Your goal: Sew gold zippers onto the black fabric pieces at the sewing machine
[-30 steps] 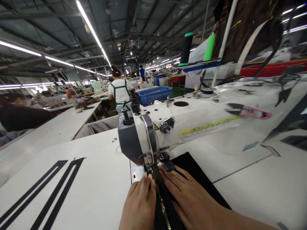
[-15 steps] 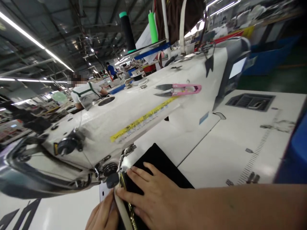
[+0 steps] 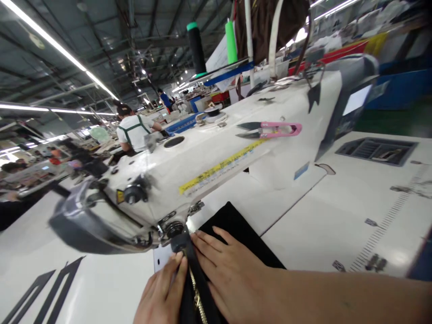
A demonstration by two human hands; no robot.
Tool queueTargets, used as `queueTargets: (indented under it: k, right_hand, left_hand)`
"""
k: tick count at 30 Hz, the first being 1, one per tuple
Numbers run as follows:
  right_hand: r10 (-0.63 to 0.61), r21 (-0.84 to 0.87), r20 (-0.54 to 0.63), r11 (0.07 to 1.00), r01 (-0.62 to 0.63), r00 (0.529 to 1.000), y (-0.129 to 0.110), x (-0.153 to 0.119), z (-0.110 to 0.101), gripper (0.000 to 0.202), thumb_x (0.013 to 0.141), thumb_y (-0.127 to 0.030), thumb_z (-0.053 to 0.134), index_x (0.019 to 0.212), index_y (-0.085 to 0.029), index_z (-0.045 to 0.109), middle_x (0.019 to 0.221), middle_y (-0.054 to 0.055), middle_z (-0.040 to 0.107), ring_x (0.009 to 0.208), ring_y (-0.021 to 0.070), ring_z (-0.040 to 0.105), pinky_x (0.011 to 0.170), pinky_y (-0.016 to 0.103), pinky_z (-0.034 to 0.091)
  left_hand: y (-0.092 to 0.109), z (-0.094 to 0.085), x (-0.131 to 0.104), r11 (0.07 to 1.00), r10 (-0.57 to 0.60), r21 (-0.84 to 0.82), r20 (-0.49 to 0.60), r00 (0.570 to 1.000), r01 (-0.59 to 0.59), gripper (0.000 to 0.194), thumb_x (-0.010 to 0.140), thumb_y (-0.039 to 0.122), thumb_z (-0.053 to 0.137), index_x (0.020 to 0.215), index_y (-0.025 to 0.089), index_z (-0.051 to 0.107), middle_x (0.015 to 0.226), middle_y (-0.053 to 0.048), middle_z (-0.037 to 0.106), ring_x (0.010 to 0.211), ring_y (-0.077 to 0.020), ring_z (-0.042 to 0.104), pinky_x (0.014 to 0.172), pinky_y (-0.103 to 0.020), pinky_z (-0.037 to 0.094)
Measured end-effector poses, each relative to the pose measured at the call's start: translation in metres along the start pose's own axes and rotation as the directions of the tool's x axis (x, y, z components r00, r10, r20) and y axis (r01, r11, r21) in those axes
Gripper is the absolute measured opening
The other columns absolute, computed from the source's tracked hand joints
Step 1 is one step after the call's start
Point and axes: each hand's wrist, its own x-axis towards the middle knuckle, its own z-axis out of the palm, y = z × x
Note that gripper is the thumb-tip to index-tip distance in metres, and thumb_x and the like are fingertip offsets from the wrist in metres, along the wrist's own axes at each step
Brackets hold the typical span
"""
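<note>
Black fabric (image 3: 241, 230) lies under the head of a white sewing machine (image 3: 202, 150), with a gold-toothed zipper (image 3: 198, 301) running along it towards me. My right hand (image 3: 229, 265) rests flat on the fabric, its fingers stretched out just right of the needle area. On the other side of the zipper, my left hand (image 3: 160, 292) pinches the near part of the black fabric between thumb and fingers. Both hands' fingertips are close to a dark guard (image 3: 179, 241) below the machine head. The needle itself is hidden.
Pink-handled thread snips (image 3: 270, 129) lie on top of the machine arm. Behind it stand a black thread cone (image 3: 196, 49) and a green one (image 3: 231, 42). A tray (image 3: 376, 150) is set into the table at right. A person (image 3: 135, 130) sits farther back.
The view has swung left, so the machine appears farther right. The pale strip seen along the zipper between my hands no longer shows; black fabric is there now. My left fingers have risen closer to the guard.
</note>
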Motion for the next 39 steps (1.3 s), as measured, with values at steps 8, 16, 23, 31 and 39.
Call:
queueTargets:
  k: [8, 16, 23, 31, 39]
  right_hand:
    - [-0.099, -0.256, 0.044, 0.961, 0.107, 0.994, -0.001, 0.003, 0.007, 0.051, 0.084, -0.017, 0.038, 0.135, -0.015, 0.035, 0.141, 0.012, 0.030, 0.128, 0.0269, 0.031, 0.102, 0.049, 0.033]
    - [-0.158, -0.356, 0.067, 0.919, 0.171, 0.985, 0.001, 0.003, 0.010, 0.053, 0.082, -0.016, 0.040, 0.135, -0.012, 0.035, 0.138, 0.013, 0.035, 0.127, 0.0276, 0.034, 0.100, 0.048, 0.036]
    - [-0.247, -0.363, 0.010, 0.902, 0.233, 0.969, 0.007, 0.002, 0.015, 0.057, 0.079, -0.017, 0.044, 0.135, -0.013, 0.035, 0.134, 0.013, 0.042, 0.123, 0.0279, 0.040, 0.096, 0.046, 0.039]
    - [-0.225, -0.333, 0.053, 0.914, 0.230, 0.973, 0.008, 0.007, 0.015, 0.057, 0.081, -0.019, 0.043, 0.137, -0.013, 0.032, 0.137, 0.014, 0.036, 0.124, 0.0295, 0.038, 0.097, 0.048, 0.039]
    - [-0.106, -0.207, 0.092, 0.971, 0.123, 0.990, 0.005, 0.012, 0.004, 0.051, 0.085, -0.015, 0.039, 0.136, -0.016, 0.034, 0.140, 0.013, 0.034, 0.130, 0.0253, 0.029, 0.105, 0.050, 0.028]
  left_hand:
    - [0.015, -0.004, 0.011, 0.995, -0.021, 0.095, -0.106, 0.994, 0.032, 0.037, 0.090, 0.011, 0.024, 0.100, 0.007, 0.060, 0.100, -0.015, 0.066, 0.092, -0.0227, 0.063, 0.072, -0.031, 0.056]
    - [0.020, -0.006, 0.012, 0.996, -0.083, 0.030, -0.083, 0.993, 0.086, 0.033, 0.089, 0.008, 0.028, 0.099, 0.005, 0.059, 0.099, -0.017, 0.065, 0.092, -0.0259, 0.063, 0.072, -0.035, 0.056]
    - [0.021, -0.001, 0.012, 0.995, -0.101, -0.007, -0.049, 0.994, 0.101, 0.021, 0.082, 0.005, 0.045, 0.099, 0.004, 0.057, 0.098, -0.018, 0.064, 0.089, -0.0268, 0.062, 0.071, -0.036, 0.056]
    - [0.019, -0.002, 0.015, 0.986, -0.161, -0.044, -0.007, 0.987, 0.160, 0.022, 0.074, 0.004, 0.056, 0.096, 0.007, 0.058, 0.093, -0.014, 0.062, 0.075, -0.0231, 0.061, 0.066, -0.036, 0.056]
    - [0.017, -0.007, 0.021, 0.935, -0.296, -0.179, 0.082, 0.952, 0.306, 0.027, 0.079, 0.002, 0.049, 0.100, 0.016, 0.057, 0.096, -0.008, 0.058, 0.081, -0.0192, 0.059, 0.073, -0.035, 0.054]
